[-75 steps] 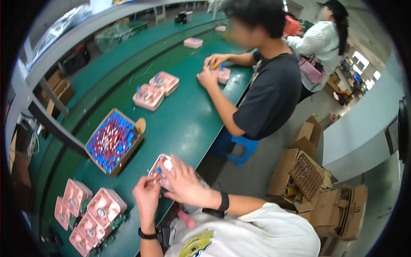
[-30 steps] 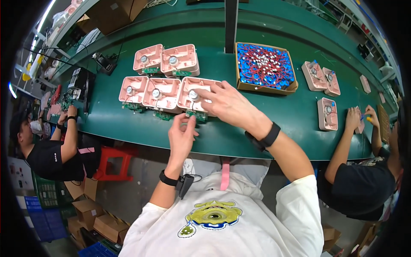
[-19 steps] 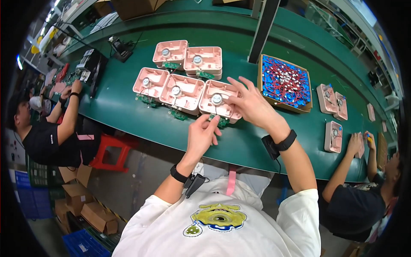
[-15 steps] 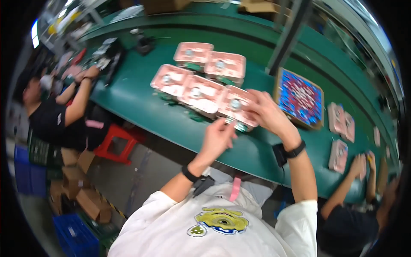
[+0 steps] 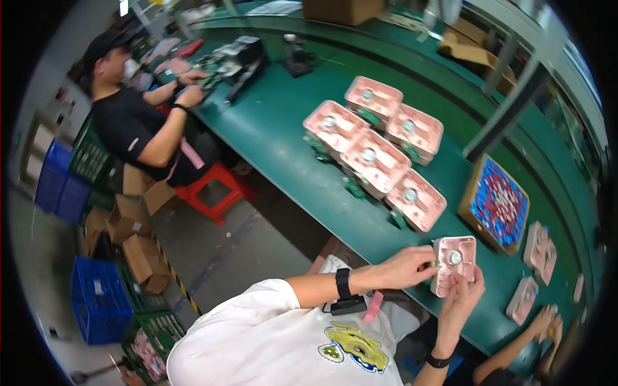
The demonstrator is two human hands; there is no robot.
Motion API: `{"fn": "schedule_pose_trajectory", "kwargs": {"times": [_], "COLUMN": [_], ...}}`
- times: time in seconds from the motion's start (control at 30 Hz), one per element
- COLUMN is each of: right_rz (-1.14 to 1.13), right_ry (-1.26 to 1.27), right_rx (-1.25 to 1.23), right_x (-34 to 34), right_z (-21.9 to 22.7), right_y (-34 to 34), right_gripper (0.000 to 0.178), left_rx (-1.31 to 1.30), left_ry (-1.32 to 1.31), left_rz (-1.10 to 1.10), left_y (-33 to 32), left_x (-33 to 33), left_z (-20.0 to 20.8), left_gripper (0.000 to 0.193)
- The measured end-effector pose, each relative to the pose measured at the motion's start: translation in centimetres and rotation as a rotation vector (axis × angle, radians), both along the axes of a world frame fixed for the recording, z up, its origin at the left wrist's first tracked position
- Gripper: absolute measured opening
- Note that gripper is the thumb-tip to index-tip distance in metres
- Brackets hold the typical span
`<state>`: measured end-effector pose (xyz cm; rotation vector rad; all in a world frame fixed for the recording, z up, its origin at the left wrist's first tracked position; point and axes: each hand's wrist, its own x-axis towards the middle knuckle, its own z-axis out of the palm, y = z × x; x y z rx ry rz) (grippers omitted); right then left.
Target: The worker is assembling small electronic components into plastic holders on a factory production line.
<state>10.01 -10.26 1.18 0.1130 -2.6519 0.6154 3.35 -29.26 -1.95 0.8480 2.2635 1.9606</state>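
Observation:
Near the front edge of the green table, I hold a pale pink plastic housing (image 5: 444, 283) with a round metallic part in its middle. My right hand (image 5: 462, 297) grips its near end, thumb inside the tray-like shell. My left hand (image 5: 412, 266) is closed at the housing's left side, fingertips pinched around a small part I cannot make out. Several similar pink housings (image 5: 384, 175) lie grouped just beyond my hands, small green boards hanging at their sides.
A cardboard tray (image 5: 470, 217) of small blue and red parts stands right of the group. More pink housings (image 5: 520, 301) lie farther right, near another person's hands (image 5: 547, 323). At left, a person in black (image 5: 138, 125) works beside a red stool (image 5: 215, 186).
My hands have left the nearest housing of the group and now hold another one closer to me, to the right. The whole view has turned, shifting the table scene rightward.

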Motion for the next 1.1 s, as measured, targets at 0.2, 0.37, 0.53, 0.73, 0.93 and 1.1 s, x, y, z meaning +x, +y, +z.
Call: {"fn": "schedule_pose_trajectory", "kwargs": {"times": [0.2,0.37,0.53,0.73,0.93,1.1], "right_rz": [-0.209,-0.134,-0.023,0.131,0.192,0.196], "right_ry": [-0.124,-0.052,-0.249,-0.235,-0.238,-0.277], "right_rx": [-0.093,-0.14,-0.784,-1.333,-1.372,-1.355], "right_x": [3.7,3.0,1.0,-1.1,-1.3,-1.2], "right_z": [-2.3,2.3,2.8,3.2,3.3,3.6], "right_y": [1.0,1.8,4.0,4.4,4.2,4.4], "right_gripper": [0.02,0.013,0.01,0.015,0.018,0.019], "left_rx": [-0.205,-0.185,-0.205,-0.243,-0.268,-0.264], "left_ry": [-0.1,-0.462,-0.454,-0.491,-0.457,-0.419], "left_rz": [-0.212,-0.309,-0.265,-0.185,-0.19,-0.173], "left_y": [1.5,2.0,2.7,2.7,2.4,2.5], "left_x": [-1.4,-3.7,-3.6,-3.3,-3.6,-3.7], "left_z": [-2.3,-1.3,-0.2,0.2,0.5,-0.1], "left_gripper": [0.018,0.016,0.02,0.024,0.025,0.024]}}
